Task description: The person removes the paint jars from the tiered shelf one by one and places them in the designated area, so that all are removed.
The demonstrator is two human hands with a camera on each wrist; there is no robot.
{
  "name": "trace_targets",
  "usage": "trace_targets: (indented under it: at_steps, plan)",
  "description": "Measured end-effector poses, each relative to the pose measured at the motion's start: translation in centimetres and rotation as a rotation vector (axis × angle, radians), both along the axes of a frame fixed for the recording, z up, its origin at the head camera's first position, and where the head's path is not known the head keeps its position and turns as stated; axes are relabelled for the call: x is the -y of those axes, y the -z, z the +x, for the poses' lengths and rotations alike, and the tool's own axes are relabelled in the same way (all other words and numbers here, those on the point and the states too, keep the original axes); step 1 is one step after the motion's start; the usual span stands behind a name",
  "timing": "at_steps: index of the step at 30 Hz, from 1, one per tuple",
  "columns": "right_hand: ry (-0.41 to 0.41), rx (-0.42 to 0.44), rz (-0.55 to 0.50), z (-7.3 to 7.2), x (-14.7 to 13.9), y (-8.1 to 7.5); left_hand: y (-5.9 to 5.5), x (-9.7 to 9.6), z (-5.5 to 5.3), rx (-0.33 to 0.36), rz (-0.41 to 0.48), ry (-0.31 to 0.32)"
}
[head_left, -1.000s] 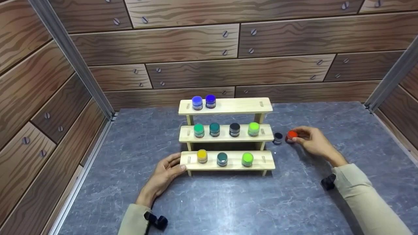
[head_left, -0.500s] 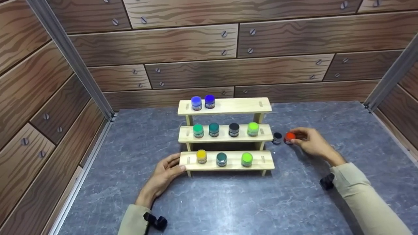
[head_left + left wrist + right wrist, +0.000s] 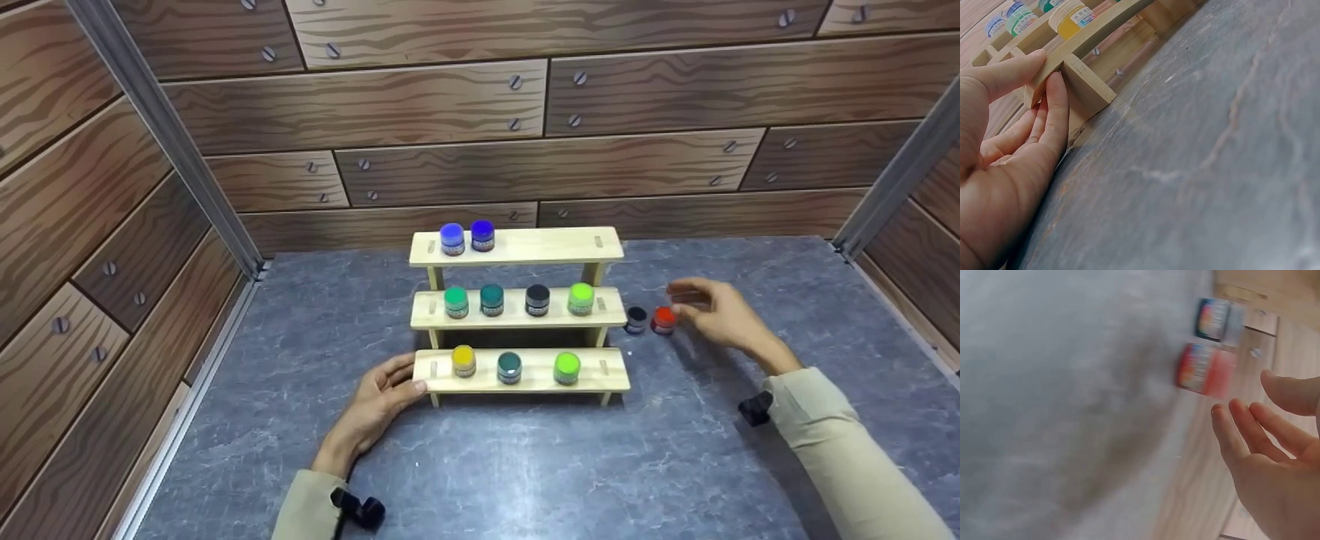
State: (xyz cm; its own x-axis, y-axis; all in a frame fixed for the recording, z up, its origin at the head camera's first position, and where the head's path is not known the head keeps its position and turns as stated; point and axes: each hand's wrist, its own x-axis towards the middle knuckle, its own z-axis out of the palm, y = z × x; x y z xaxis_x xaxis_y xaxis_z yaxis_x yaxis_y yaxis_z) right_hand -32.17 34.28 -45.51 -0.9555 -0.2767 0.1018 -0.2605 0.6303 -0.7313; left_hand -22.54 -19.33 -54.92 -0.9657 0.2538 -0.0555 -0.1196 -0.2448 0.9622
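A three-tier wooden display stand (image 3: 538, 373) holds several small paint jars. My left hand (image 3: 379, 401) pinches the left end of its lowest shelf, thumb on top and fingers beneath, as the left wrist view confirms. On that shelf are a yellow jar (image 3: 463, 361), a dark teal jar (image 3: 509, 367) and a lime green jar (image 3: 567, 368). My right hand (image 3: 716, 311) is off to the right, fingers spread and holding nothing. Just left of its fingertips a red paint jar (image 3: 663, 321) stands on the table, beside a black-looking jar (image 3: 635, 320). The right wrist view is blurred.
The middle shelf carries green, teal, black and lime jars; two blue jars (image 3: 482, 236) stand at the left of the top shelf. Wood-patterned walls (image 3: 450, 112) enclose the grey marbled table (image 3: 487, 465) at the back and sides.
My right hand has let go of the red jar and drawn slightly up and away, its fingers spreading. Before that, the red jar shifted a little left toward the black one. My left hand stays put.
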Motion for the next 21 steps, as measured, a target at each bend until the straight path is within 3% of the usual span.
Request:
trace_targets:
  at_steps: [11,21]
  plan:
    - [-0.005,-0.104,-0.084,0.1,2.1,-6.0,0.0,0.0,0.0,0.011,0.009,-0.008]
    - [-0.06,-0.224,-0.109,-0.1,6.6,-9.6,-0.1,0.0,0.1,0.012,0.01,-0.009]
